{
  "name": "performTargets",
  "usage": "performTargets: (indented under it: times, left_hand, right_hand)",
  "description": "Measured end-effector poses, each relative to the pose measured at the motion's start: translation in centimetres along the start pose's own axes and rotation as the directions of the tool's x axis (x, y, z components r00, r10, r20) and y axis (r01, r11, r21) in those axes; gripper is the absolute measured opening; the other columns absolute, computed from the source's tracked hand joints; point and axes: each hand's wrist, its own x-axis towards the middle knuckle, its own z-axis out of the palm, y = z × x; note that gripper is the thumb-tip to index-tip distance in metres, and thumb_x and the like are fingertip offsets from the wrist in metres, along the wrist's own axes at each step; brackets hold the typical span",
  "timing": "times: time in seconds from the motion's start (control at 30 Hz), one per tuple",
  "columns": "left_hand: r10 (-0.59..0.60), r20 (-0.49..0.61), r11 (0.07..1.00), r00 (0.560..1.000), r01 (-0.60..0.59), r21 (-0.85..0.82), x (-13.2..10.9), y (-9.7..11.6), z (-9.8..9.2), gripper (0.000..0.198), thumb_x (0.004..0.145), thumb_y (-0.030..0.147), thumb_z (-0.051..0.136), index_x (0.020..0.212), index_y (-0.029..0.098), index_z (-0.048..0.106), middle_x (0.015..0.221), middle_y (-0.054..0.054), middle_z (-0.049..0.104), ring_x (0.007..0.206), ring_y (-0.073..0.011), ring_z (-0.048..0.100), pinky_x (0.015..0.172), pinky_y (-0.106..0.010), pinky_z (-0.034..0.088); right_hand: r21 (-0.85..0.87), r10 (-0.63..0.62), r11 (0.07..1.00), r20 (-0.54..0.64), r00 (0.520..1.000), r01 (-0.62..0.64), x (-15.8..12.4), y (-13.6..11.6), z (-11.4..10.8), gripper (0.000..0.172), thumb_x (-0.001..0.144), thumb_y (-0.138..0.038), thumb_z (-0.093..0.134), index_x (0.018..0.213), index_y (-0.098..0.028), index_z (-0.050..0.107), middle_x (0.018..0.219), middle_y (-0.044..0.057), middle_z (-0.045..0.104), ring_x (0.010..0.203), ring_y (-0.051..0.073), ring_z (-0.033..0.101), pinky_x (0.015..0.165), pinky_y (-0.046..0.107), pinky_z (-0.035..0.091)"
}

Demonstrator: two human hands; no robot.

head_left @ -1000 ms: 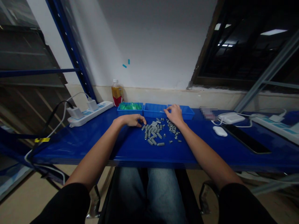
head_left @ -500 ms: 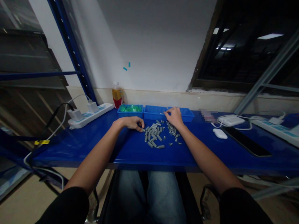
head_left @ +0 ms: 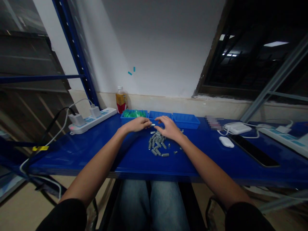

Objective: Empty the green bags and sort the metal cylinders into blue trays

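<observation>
Blue table [head_left: 96,154] bore roughly fifteen grey metal cylinders [head_left: 157,146], short, dull, loosely heaped. Just beyond the cylinders, left hand [head_left: 137,124] and right hand [head_left: 168,128] met, fingers curled narrow; whether either held one, I could not tell. Farther behind stood three blue trays [head_left: 186,120] and one bottle [head_left: 120,99].

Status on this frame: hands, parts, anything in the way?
Left hand, right hand fingertips nearly meeting over grey cylinders; grips unclear. Cylinders loose on blue table. Blue bins behind, nothing blocking.
</observation>
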Motion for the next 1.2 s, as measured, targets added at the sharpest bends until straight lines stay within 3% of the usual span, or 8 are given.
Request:
performTargets:
  times: [0.1, 0.23, 0.43, 0.67, 0.83, 0.9, 1.07, 1.2]
  left_hand:
    - [0.038, -0.001, 0.998, 0.999, -0.038, -0.044, 0.4, 0.2, 0.6, 0.039, 0.087, 0.046, 0.040, 0.076, 0.015, 0.060, 0.068, -0.001, 0.060, 0.065, -0.0137, 0.054, 0.062, -0.023, 0.040]
    - [0.045, -0.019, 0.991, 0.999, -0.047, -0.128, 0.5, 0.3, 1.0, 0.043, 0.090, 0.046, 0.034, 0.078, 0.014, 0.060, 0.071, -0.003, 0.060, 0.066, -0.0145, 0.055, 0.065, -0.025, 0.042]
    - [0.173, -0.171, 0.983, 0.970, -0.180, -0.025, 0.3, 0.9, 1.4, 0.036, 0.084, 0.043, 0.051, 0.105, 0.015, 0.056, 0.081, -0.004, 0.063, 0.075, -0.0172, 0.058, 0.068, -0.026, 0.043]
    - [0.153, -0.235, 0.985, 0.960, -0.131, 0.109, 0.4, 1.2, 1.5, 0.031, 0.091, 0.035, 0.040, 0.094, 0.014, 0.064, 0.084, -0.006, 0.067, 0.074, -0.0169, 0.058, 0.066, -0.025, 0.040]
    - [0.119, -0.211, 0.990, 0.970, -0.100, 0.096, 0.6, 1.1, 1.8, 0.042, 0.094, 0.040, 0.032, 0.085, 0.014, 0.065, 0.075, -0.005, 0.065, 0.070, -0.0163, 0.058, 0.064, -0.025, 0.040]
    - [0.095, -0.184, 0.990, 0.978, -0.073, 0.122, 0.7, 0.6, 2.0, 0.042, 0.093, 0.041, 0.035, 0.084, 0.014, 0.065, 0.074, -0.005, 0.065, 0.068, -0.0163, 0.058, 0.063, -0.025, 0.040]
    - [0.014, -0.036, 0.980, 0.999, -0.006, 0.197, 1.1, -1.1, 2.8, 0.031, 0.081, 0.036, 0.057, 0.101, 0.014, 0.065, 0.078, -0.005, 0.069, 0.067, -0.0167, 0.060, 0.060, -0.023, 0.040]
    - [-0.017, -0.016, 0.953, 1.000, 0.021, 0.303, 1.2, -1.5, 3.3, 0.024, 0.083, 0.031, 0.053, 0.095, 0.017, 0.069, 0.087, -0.007, 0.071, 0.077, -0.0183, 0.063, 0.066, -0.023, 0.042]
  right_hand:
    - [0.001, -0.028, 1.000, 0.005, 1.000, 0.028, 0.0, -0.7, 0.5, 0.010, 0.085, -0.023, 0.055, 0.094, -0.019, 0.059, 0.088, 0.006, 0.061, 0.087, 0.020, 0.054, 0.079, 0.033, 0.042]
    - [0.024, 0.000, 1.000, -0.043, 0.999, 0.001, 0.1, -0.6, 0.9, 0.010, 0.090, -0.024, 0.049, 0.088, -0.019, 0.058, 0.084, 0.006, 0.060, 0.084, 0.020, 0.054, 0.078, 0.032, 0.042]
    - [0.041, 0.052, 0.998, -0.070, 0.996, -0.049, 0.1, -0.2, 1.2, 0.009, 0.089, -0.022, 0.049, 0.087, -0.019, 0.058, 0.085, 0.007, 0.061, 0.083, 0.020, 0.055, 0.077, 0.032, 0.043]
    - [0.100, 0.058, 0.994, -0.125, 0.991, -0.046, 0.0, -0.7, 0.9, 0.017, 0.085, -0.024, 0.054, 0.101, -0.020, 0.056, 0.087, 0.006, 0.061, 0.084, 0.021, 0.056, 0.077, 0.033, 0.044]
    - [0.017, 0.013, 1.000, -0.119, 0.993, -0.011, 0.2, -0.5, 0.8, 0.013, 0.088, -0.023, 0.049, 0.094, -0.020, 0.060, 0.090, 0.007, 0.062, 0.088, 0.022, 0.055, 0.080, 0.033, 0.043]
    - [-0.061, 0.058, 0.996, -0.134, 0.989, -0.067, 0.2, 0.4, 0.7, 0.016, 0.090, -0.027, 0.048, 0.091, -0.020, 0.062, 0.089, 0.008, 0.062, 0.089, 0.023, 0.054, 0.081, 0.035, 0.041]
    - [-0.227, 0.271, 0.921, -0.209, 0.940, -0.316, -0.5, 3.7, 0.3, 0.022, 0.089, -0.035, 0.052, 0.083, -0.019, 0.065, 0.089, 0.010, 0.062, 0.091, 0.027, 0.052, 0.079, 0.039, 0.038]
    - [-0.245, 0.356, 0.876, -0.248, 0.901, -0.414, -1.1, 5.5, 0.1, 0.021, 0.086, -0.037, 0.056, 0.079, -0.019, 0.066, 0.087, 0.010, 0.062, 0.090, 0.026, 0.050, 0.077, 0.037, 0.038]
